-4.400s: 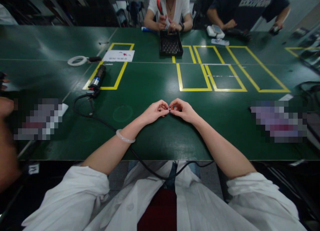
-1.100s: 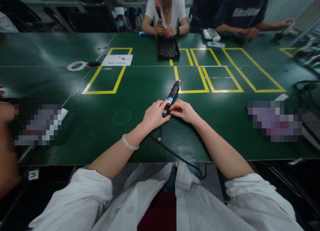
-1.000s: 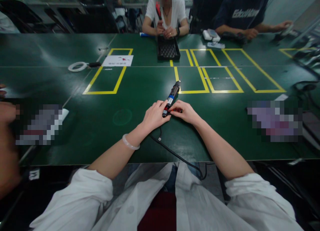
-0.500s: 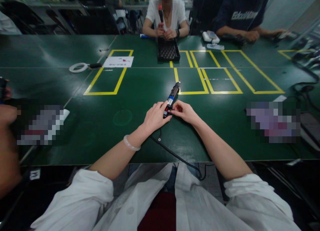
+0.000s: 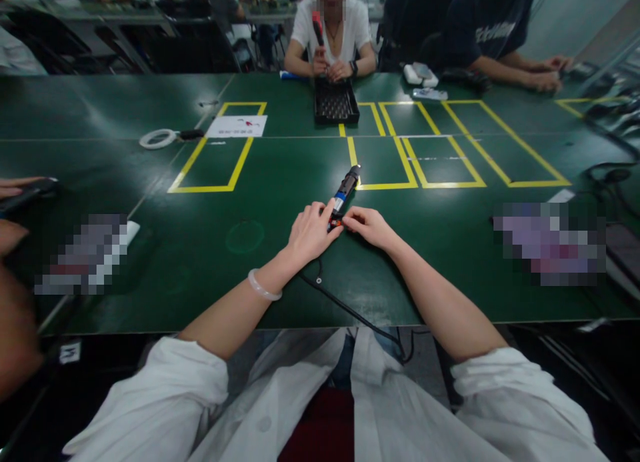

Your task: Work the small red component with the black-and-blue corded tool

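Observation:
An electric screwdriver (image 5: 345,189), a black stick-shaped body with a blue and silver middle, lies tilted on the table in front of me, tip pointing away. My left hand (image 5: 311,230) is closed over its rear part and presses it to the table. Small red and orange parts (image 5: 335,223) show at that rear end, between my hands. There my right hand (image 5: 367,226) pinches with thumb and fingers; whatever sits between the fingertips is too small to make out. A black cable (image 5: 350,307) runs from under my left hand past the table edge, and a ring terminal (image 5: 319,281) lies beside it.
Yellow tape outlines (image 5: 235,162) mark the green table (image 5: 200,275). Across from me a person in white sits behind a black tray (image 5: 337,115). A white cable coil (image 5: 158,139) and a paper sheet (image 5: 236,126) lie left. Blurred-out flat items lie on both sides.
My right fingertips shift slightly at the screwdriver's rear end; my left hand stays put. At the far left, a co-worker's hand with a black tool moves into view. The far-right person's hands shift.

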`<act>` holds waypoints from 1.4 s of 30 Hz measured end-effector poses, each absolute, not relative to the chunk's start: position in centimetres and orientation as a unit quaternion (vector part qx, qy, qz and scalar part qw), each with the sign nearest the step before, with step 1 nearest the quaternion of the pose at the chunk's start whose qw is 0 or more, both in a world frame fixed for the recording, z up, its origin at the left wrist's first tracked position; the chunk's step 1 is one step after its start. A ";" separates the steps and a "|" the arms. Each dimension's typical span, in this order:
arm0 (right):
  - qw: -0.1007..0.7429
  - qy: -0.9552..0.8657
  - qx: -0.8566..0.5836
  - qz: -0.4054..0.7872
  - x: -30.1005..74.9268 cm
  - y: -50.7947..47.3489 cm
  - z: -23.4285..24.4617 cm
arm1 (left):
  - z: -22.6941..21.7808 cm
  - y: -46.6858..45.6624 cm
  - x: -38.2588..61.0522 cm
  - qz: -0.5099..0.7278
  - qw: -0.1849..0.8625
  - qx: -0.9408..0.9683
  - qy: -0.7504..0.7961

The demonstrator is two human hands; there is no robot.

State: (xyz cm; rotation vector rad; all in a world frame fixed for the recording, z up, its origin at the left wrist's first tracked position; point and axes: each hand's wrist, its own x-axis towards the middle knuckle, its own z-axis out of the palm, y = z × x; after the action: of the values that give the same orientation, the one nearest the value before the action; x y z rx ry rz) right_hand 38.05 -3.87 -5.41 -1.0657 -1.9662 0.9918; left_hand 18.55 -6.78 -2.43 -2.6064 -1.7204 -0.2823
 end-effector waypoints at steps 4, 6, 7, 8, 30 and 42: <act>0.332 -0.752 -0.417 0.389 38.0 -3.9 -5.3 | -2.1 -6.5 16.3 -0.072 0.009 -0.829 -0.554; 0.329 -0.754 -0.418 0.386 38.1 -3.9 -5.4 | -2.0 -6.1 14.4 -0.064 0.011 -0.821 -0.568; 0.329 -0.755 -0.418 0.383 38.1 -3.9 -5.4 | -2.0 -5.8 13.3 -0.059 0.011 -0.814 -0.578; 0.330 -0.757 -0.417 0.379 38.1 -3.9 -5.5 | -2.0 -5.5 12.1 -0.055 0.010 -0.806 -0.590; 0.318 -0.773 -0.411 0.364 38.0 -4.0 -5.4 | 0.2 2.5 -10.4 0.029 -0.015 -0.590 -0.807; 0.314 -0.777 -0.417 0.352 37.8 -4.1 -5.2 | 0.8 0.9 -7.5 -0.099 0.082 -0.574 -0.809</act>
State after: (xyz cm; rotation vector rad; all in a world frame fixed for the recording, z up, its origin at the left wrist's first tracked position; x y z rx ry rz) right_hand 37.81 -4.10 -5.17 -1.0980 -2.0484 0.9286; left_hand -7.52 0.89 0.82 -1.7138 -2.4165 -0.2954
